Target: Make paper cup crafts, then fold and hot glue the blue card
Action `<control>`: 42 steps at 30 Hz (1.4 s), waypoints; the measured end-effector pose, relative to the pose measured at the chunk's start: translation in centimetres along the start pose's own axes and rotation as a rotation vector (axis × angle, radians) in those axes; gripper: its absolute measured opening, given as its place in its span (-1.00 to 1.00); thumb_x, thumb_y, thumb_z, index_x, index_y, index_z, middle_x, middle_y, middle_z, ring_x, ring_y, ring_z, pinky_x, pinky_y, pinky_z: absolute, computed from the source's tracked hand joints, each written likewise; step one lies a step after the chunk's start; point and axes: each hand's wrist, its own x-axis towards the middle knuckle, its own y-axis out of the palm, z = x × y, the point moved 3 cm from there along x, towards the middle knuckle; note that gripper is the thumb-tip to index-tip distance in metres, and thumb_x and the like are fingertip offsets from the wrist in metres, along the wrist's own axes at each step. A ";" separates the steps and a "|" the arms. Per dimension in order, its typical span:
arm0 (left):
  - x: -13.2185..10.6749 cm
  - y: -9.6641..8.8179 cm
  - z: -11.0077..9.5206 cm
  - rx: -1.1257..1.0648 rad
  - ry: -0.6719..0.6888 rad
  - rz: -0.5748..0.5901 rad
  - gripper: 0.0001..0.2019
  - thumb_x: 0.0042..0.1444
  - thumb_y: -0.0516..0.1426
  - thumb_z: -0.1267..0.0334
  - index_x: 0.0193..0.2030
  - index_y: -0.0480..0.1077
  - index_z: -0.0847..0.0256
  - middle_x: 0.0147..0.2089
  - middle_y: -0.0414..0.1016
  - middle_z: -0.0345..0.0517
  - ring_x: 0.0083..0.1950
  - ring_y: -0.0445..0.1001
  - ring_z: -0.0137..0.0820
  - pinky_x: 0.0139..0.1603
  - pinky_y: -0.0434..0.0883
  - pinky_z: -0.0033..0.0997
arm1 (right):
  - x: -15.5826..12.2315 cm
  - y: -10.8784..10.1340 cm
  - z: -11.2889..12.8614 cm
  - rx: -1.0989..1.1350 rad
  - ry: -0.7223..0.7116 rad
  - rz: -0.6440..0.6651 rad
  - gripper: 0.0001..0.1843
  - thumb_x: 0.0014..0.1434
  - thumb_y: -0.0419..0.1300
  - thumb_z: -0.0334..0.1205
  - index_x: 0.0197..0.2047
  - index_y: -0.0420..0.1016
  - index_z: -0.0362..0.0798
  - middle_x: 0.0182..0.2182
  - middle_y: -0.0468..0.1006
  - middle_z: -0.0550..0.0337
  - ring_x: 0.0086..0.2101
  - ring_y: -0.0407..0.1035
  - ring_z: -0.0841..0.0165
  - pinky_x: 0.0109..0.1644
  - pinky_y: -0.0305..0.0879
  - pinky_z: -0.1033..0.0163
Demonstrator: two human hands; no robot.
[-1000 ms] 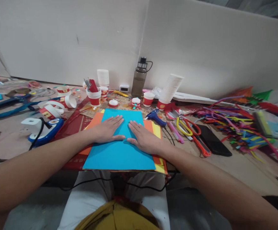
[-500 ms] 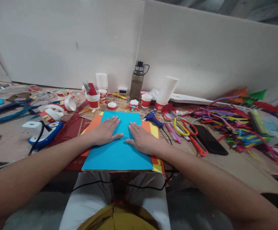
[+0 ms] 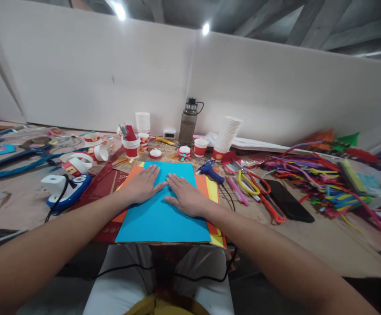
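Observation:
A blue sheet of paper (image 3: 164, 223) lies at the table's front edge, on top of orange paper (image 3: 203, 186) and yellow paper (image 3: 214, 192) that stick out at its sides. My left hand (image 3: 143, 184) rests flat on the blue sheet's left part, its fingers pointing away from me. Flat on the middle of the same sheet is my right hand (image 3: 184, 194), fingers stretched toward the upper left. The tip of my left thumb comes close to the right hand's fingers. Neither hand grips anything.
Right of the paper lie a blue glue gun (image 3: 211, 171), yellow-handled scissors (image 3: 247, 183), a red cutter (image 3: 272, 205), a black phone (image 3: 288, 200) and many coloured pipe cleaners (image 3: 324, 179). Behind stand a water bottle (image 3: 188, 124) and stacked paper cups (image 3: 228, 135). A blue-and-white power strip (image 3: 70, 194) sits left.
My right hand has slid left across the blue sheet, closer to my left hand. The view has tilted up, showing ceiling lights above the white partition.

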 end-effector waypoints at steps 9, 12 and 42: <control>0.0 -0.1 0.1 0.105 -0.133 0.087 -0.13 0.13 -0.27 -0.27 0.37 -0.13 0.44 0.41 -0.27 0.17 0.41 -0.32 -0.05 0.32 -0.18 0.01 | -0.3 -0.1 -0.8 -0.048 0.123 -0.013 -0.06 0.19 -0.36 0.31 0.33 -0.06 -0.32 0.32 -0.15 -0.15 0.30 -0.29 0.11 0.32 -0.28 -0.04; 0.1 -0.2 0.1 0.193 -0.171 0.091 -0.18 0.16 -0.27 -0.22 0.36 -0.09 0.43 0.41 -0.22 0.15 0.41 -0.32 -0.04 0.31 -0.19 0.04 | -0.3 0.1 -1.0 -0.040 0.115 -0.020 -0.06 0.19 -0.35 0.31 0.34 -0.08 -0.32 0.32 -0.14 -0.15 0.30 -0.29 0.11 0.32 -0.28 -0.02; 3.4 0.5 0.7 0.093 0.064 0.054 -0.19 0.16 -0.24 -0.21 0.36 -0.08 0.41 0.40 -0.15 0.12 0.40 -0.16 -0.15 0.33 -0.13 -0.12 | -0.2 0.1 -0.8 0.011 0.135 -0.035 -0.15 0.22 -0.20 0.22 0.33 -0.05 -0.32 0.32 -0.13 -0.16 0.30 -0.26 0.09 0.32 -0.25 -0.04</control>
